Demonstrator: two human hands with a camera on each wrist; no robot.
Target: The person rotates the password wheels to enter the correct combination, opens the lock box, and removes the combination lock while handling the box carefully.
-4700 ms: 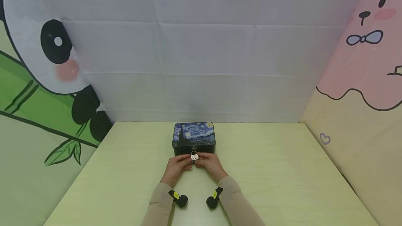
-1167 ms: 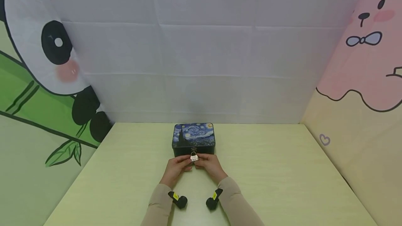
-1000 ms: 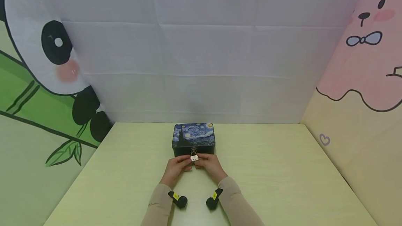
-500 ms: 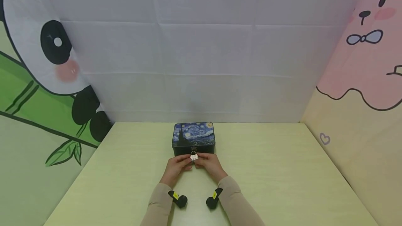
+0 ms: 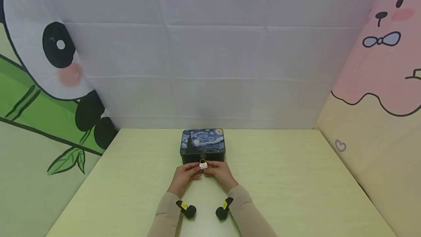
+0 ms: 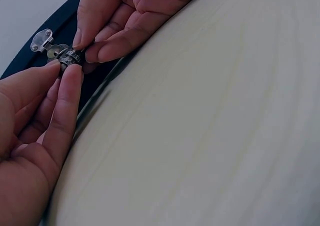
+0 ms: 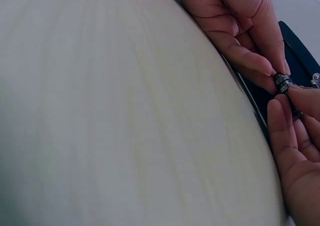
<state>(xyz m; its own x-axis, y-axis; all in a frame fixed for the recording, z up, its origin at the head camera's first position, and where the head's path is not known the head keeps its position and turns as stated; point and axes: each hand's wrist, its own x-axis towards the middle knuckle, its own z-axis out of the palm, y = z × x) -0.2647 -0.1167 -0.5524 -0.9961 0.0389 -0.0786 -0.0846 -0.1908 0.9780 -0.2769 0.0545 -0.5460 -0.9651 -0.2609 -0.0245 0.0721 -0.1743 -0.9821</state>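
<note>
A small silver combination padlock point(image 5: 203, 165) hangs by its shackle at the front clasp of a dark tin box point(image 5: 203, 142) with a starry night painting on its lid. My left hand point(image 5: 182, 177) pinches the padlock from the left between thumb and fingertip. From the other side, my right hand point(image 5: 222, 174) pinches it too. Up close in the left wrist view, the number dials point(image 6: 70, 57) show between the fingertips, beneath the metal clasp point(image 6: 42, 39). Fingers cover the padlock's ends there. The box lid is down.
The box stands on a pale wooden table point(image 5: 279, 178), near its back edge. A white cloth backdrop point(image 5: 210, 54) rises behind it. Printed cartoon panels flank the table, a panda point(image 5: 39, 57) at left and a pink figure point(image 5: 385, 65) at right. Black wrist cameras point(image 5: 189, 211) sit on both sleeves.
Both hands stay on the padlock and the box keeps its place. The head view only shifts very slightly; any turning of the dials is too small to make out.
</note>
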